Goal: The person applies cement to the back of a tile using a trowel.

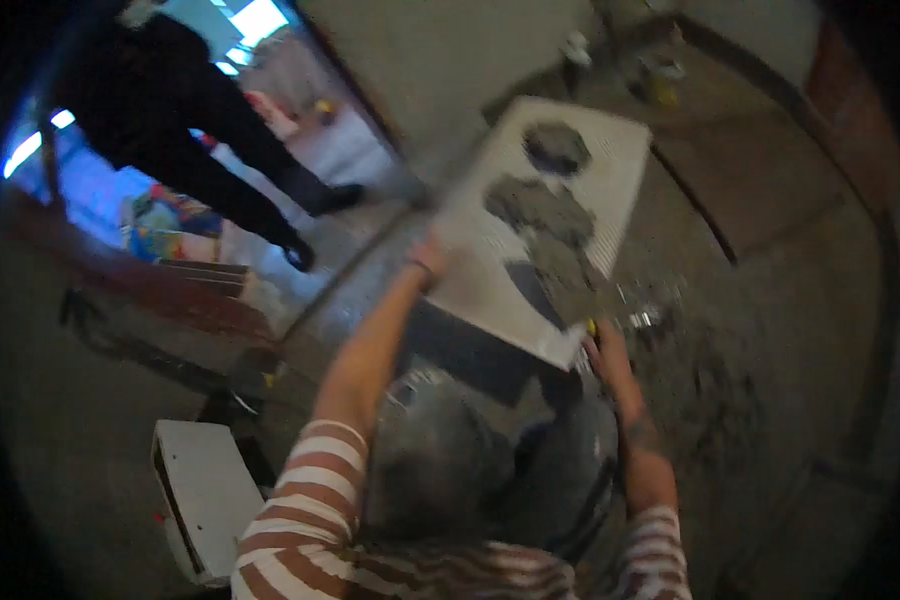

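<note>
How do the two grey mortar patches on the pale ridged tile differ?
The far patch is smaller; the near patch covers more area. The far patch looks compact and roundish, while the near patch spreads in an irregular shape. Both are grey and lie on the same ridged tile.

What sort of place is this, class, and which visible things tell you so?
Probably a room under renovation, though the dim, blurred picture leaves some doubt: grey mortar-like paste sits in clumps on a pale ribbed panel, and the dull floor has dark smudges.
</note>
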Demonstrator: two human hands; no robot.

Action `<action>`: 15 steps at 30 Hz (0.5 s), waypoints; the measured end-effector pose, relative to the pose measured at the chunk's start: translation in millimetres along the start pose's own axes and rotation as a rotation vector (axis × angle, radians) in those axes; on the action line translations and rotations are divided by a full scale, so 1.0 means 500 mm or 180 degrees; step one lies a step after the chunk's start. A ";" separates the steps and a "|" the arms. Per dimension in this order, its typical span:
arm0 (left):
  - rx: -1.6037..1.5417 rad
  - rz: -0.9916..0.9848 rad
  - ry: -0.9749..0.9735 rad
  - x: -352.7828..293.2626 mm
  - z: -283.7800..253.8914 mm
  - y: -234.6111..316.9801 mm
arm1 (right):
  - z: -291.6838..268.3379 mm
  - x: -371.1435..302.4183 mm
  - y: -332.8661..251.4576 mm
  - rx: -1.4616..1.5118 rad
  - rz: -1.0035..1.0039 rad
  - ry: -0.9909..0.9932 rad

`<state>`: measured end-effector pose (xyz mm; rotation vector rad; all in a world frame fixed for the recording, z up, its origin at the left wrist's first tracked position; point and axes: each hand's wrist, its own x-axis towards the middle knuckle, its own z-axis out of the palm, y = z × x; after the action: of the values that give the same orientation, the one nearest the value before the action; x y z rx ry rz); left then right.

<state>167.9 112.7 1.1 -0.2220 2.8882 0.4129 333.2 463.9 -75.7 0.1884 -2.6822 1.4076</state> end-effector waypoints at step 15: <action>-0.0537 0.0029 0.0004 -0.033 -0.041 -0.053 | -0.240 -0.358 0.164 -0.0994 0.1175 -0.0413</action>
<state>184.6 83.3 17.2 -0.2361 2.8575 0.6593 501.2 619.8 -101.6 -0.2640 -3.1181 1.0539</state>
